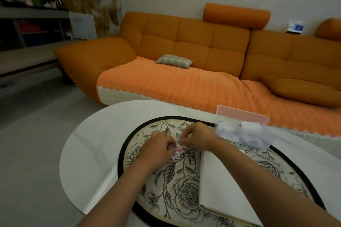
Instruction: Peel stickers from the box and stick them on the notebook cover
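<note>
A white oval table (pixel 96 134) carries a rose-patterned mat (pixel 184 195) with a black border. A closed cream notebook (pixel 217 180) lies on the mat at the right. Just beyond it is a clear box (pixel 243 132), its pink lid upright, and a small, blurred sticker sheet (pixel 178 152) seems to touch the mat's middle.

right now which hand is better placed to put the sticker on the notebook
Probably the right hand: the notebook lies close on its side, while the left hand would have to cross over. Both hands pinch the sticker.
</note>
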### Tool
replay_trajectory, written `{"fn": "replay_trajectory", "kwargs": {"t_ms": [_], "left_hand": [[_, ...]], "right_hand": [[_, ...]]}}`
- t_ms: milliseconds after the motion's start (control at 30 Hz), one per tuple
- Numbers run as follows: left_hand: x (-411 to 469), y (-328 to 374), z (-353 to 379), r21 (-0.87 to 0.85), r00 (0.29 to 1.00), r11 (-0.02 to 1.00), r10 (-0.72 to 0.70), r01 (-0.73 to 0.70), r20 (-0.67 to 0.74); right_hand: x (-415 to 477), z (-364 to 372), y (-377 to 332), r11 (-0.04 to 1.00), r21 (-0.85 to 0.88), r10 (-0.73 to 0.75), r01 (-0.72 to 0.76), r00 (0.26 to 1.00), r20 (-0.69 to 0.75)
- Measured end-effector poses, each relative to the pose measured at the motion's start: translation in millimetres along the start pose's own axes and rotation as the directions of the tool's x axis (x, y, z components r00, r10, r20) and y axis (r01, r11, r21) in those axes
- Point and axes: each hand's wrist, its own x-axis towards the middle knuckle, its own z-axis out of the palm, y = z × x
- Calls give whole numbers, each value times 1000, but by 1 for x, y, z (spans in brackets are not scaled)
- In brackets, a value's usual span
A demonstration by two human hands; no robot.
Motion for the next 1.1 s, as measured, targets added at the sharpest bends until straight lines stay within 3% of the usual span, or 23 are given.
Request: {"fn": "replay_trajectory", "kwargs": {"t_ms": [67,133,233,333,400,467,533,600,767,833,900,933,1033,1100], "left_hand": [[3,3,-5,-22,1000,1000,-5,5,-19],[4,15,-17,-214,995,974,-86,75,-44],[-1,40,-38,-602,968,759,-171,247,182],[-13,56,-47,-676,951,682,-100,280,294],[-18,64,-47,-689,957,670,-121,274,263],[-23,75,-47,-691,967,677,-155,254,204],[-27,87,-46,-710,977,671,-165,213,137],[-32,99,-44,-722,984,672,-163,167,76],[-46,123,-40,-704,997,707,-74,70,24],[-50,127,-36,-686,998,725,-53,62,34],[-52,126,-29,-648,998,759,-49,56,29],[-52,123,-23,-581,999,813,-37,35,8],[-46,114,-2,-297,998,953,47,-60,-53],[-40,114,12,-234,999,972,26,-31,-27]], "right_hand": [[-8,-7,0,996,74,-50,54,997,-57],[-20,-14,0,986,80,-129,144,978,-165],[-43,-21,3,965,7,-246,262,915,-320],[-70,-25,4,946,-61,-317,317,874,-368],[-86,-26,3,961,-32,-268,276,888,-373],[-103,-27,2,972,157,-107,175,923,-371],[-119,-28,-1,887,455,88,73,942,-323],[-134,-29,0,776,630,199,7,946,-256],[-156,-27,15,594,803,285,-46,946,-157],[-158,-28,22,570,819,287,-62,950,-127],[-156,-29,31,583,810,296,-69,946,-133],[-155,-29,37,639,766,308,-69,935,-173],[-150,-28,63,913,379,277,-148,908,-314],[-149,-26,78,942,278,273,-187,910,-313]]}}
